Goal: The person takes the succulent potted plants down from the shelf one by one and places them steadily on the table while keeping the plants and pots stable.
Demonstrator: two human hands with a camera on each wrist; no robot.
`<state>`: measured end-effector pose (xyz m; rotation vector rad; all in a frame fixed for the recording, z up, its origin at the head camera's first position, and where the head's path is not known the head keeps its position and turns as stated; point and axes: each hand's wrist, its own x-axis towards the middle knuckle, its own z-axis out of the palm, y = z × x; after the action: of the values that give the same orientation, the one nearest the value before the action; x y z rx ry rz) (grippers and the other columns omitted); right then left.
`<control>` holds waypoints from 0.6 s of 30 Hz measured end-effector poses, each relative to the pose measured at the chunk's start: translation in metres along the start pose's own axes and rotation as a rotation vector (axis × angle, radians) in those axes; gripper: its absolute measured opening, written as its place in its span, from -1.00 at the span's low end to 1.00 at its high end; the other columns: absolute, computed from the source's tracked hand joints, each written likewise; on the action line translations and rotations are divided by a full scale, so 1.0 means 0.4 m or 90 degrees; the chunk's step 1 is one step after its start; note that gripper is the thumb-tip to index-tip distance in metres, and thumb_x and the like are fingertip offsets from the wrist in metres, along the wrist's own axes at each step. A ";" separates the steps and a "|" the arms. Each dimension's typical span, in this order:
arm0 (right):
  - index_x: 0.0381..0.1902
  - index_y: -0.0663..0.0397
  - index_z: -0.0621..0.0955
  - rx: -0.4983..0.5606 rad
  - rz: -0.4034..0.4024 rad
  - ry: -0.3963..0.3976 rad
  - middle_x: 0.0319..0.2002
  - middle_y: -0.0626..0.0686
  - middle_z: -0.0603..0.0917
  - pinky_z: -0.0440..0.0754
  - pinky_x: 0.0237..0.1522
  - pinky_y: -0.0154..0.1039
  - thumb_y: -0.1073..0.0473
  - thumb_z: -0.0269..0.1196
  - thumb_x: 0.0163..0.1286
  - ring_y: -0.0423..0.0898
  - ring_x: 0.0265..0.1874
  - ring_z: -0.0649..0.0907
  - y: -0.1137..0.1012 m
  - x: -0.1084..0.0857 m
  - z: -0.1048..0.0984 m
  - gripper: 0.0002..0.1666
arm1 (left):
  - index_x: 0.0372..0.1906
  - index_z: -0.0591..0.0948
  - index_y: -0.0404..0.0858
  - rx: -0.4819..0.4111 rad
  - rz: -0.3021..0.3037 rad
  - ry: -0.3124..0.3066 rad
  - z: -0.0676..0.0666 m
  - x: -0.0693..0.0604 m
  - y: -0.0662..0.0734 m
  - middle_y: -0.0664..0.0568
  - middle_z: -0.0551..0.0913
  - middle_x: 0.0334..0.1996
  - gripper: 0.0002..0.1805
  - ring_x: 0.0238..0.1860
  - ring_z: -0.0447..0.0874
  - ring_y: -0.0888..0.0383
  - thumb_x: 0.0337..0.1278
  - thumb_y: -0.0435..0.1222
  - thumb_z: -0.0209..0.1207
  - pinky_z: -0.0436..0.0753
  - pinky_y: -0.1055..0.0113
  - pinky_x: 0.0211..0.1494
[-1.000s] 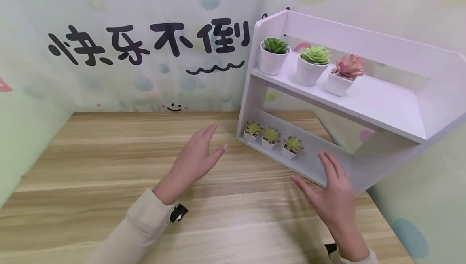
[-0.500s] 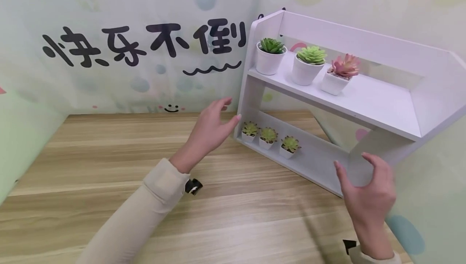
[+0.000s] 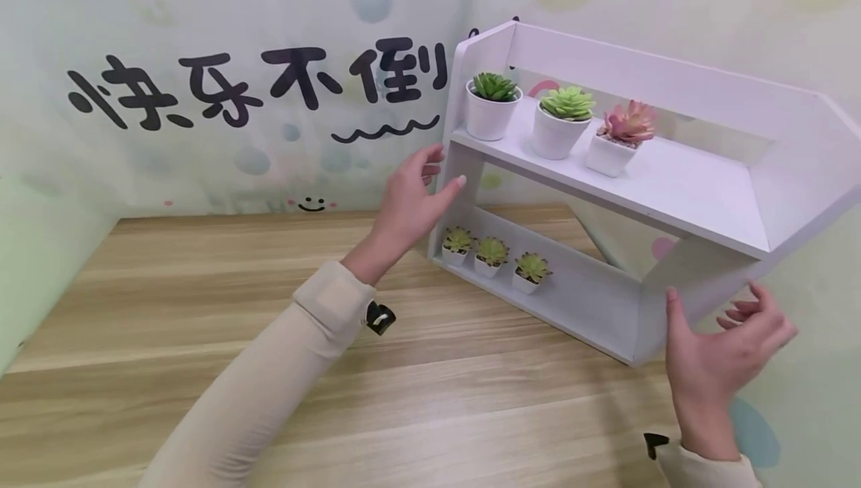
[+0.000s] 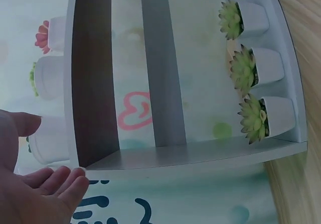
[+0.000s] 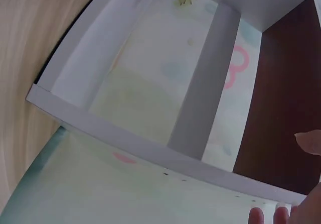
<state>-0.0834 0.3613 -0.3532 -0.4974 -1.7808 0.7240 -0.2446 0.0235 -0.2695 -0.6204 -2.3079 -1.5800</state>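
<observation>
A white two-tier shelf point(image 3: 699, 189) stands at an angle on the wooden table. On its upper tier sit a dark green potted succulent point(image 3: 489, 114), a light green one point(image 3: 560, 129) and a pink one point(image 3: 615, 146). Three small succulents in white pots point(image 3: 489, 258) line the lower tier's left part. My left hand point(image 3: 412, 200) is by the shelf's left side panel, fingers outside it and thumb in front; whether they touch cannot be told. Beside the right side panel, my right hand point(image 3: 723, 346) has its thumb raised and fingers loosely bent, holding nothing.
The wooden table point(image 3: 202, 309) extends left and in front of the shelf. A patterned wall point(image 3: 235, 167) with black lettering rises behind, and another wall surface point(image 3: 807, 368) lies close to the shelf's right side.
My left hand has moved right and up to the shelf's left side. My right hand has moved right, from before the lower tier to outside the right panel. Shelf and plants keep their arrangement.
</observation>
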 end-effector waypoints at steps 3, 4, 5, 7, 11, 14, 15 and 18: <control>0.38 -0.20 0.33 -0.001 0.027 0.003 -0.02 -0.39 0.16 0.32 -0.08 -0.53 0.09 0.49 0.13 -0.48 -0.17 0.26 0.017 0.014 0.007 -0.11 | 0.39 0.41 -0.37 -0.027 0.003 0.021 0.001 0.020 0.009 -0.20 0.55 0.30 -0.35 0.28 0.61 -0.08 0.29 -0.21 0.30 0.58 0.23 0.39; 0.39 -0.20 0.32 0.003 0.038 0.000 -0.01 -0.38 0.16 0.33 -0.08 -0.51 0.09 0.47 0.14 -0.46 -0.16 0.27 0.023 0.019 0.010 -0.11 | 0.39 0.41 -0.36 -0.031 0.002 0.024 0.002 0.026 0.013 -0.19 0.56 0.30 -0.35 0.28 0.61 -0.07 0.29 -0.20 0.30 0.58 0.24 0.39; 0.40 -0.23 0.31 0.010 0.053 -0.006 0.01 -0.38 0.17 0.33 -0.07 -0.50 0.10 0.46 0.14 -0.45 -0.13 0.28 0.028 0.025 0.013 -0.10 | 0.39 0.41 -0.35 -0.033 -0.001 0.025 0.003 0.034 0.017 -0.18 0.56 0.31 -0.35 0.29 0.60 -0.05 0.29 -0.19 0.31 0.57 0.27 0.40; 0.42 -0.28 0.30 0.018 0.082 -0.027 0.05 -0.37 0.21 0.33 -0.05 -0.46 0.08 0.43 0.17 -0.43 -0.06 0.31 0.040 0.037 0.020 -0.11 | 0.40 0.41 -0.34 -0.036 -0.005 0.021 0.006 0.048 0.026 -0.17 0.55 0.33 -0.33 0.31 0.59 -0.03 0.28 -0.17 0.32 0.55 0.28 0.41; 0.43 -0.41 0.33 0.030 0.148 -0.084 0.13 -0.35 0.37 0.48 0.02 -0.43 0.05 0.37 0.25 -0.31 0.10 0.46 0.061 0.052 0.036 -0.18 | 0.43 0.38 -0.32 -0.036 -0.014 0.009 0.013 0.076 0.045 -0.13 0.50 0.39 -0.29 0.37 0.54 0.03 0.27 -0.15 0.32 0.52 0.31 0.44; 0.40 -0.38 0.40 0.054 0.224 -0.135 0.15 -0.30 0.49 0.55 0.18 -0.34 0.02 0.29 0.36 -0.21 0.16 0.53 0.073 0.052 0.046 -0.33 | 0.43 0.38 -0.30 -0.033 -0.020 0.010 0.024 0.094 0.059 -0.10 0.49 0.41 -0.29 0.39 0.52 0.05 0.26 -0.15 0.33 0.51 0.33 0.44; 0.40 -0.33 0.42 0.060 0.252 -0.153 0.16 -0.29 0.51 0.53 0.27 -0.31 0.01 0.25 0.40 -0.21 0.19 0.53 0.076 0.052 0.049 -0.38 | 0.44 0.38 -0.30 -0.033 -0.021 0.009 0.028 0.100 0.063 -0.10 0.48 0.42 -0.29 0.40 0.52 0.05 0.26 -0.15 0.33 0.50 0.34 0.45; 0.41 -0.17 0.42 0.061 0.320 -0.202 0.19 -0.18 0.53 0.41 0.41 -0.21 0.01 0.10 0.50 -0.17 0.23 0.49 0.081 0.046 0.054 -0.46 | 0.44 0.37 -0.30 -0.027 -0.021 0.013 0.042 0.115 0.076 -0.11 0.46 0.44 -0.27 0.42 0.49 0.03 0.25 -0.17 0.34 0.49 0.35 0.46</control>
<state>-0.1101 0.3919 -0.3673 -0.8155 -1.9173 1.2892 -0.2692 0.0573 -0.2299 -0.5769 -2.2876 -1.6453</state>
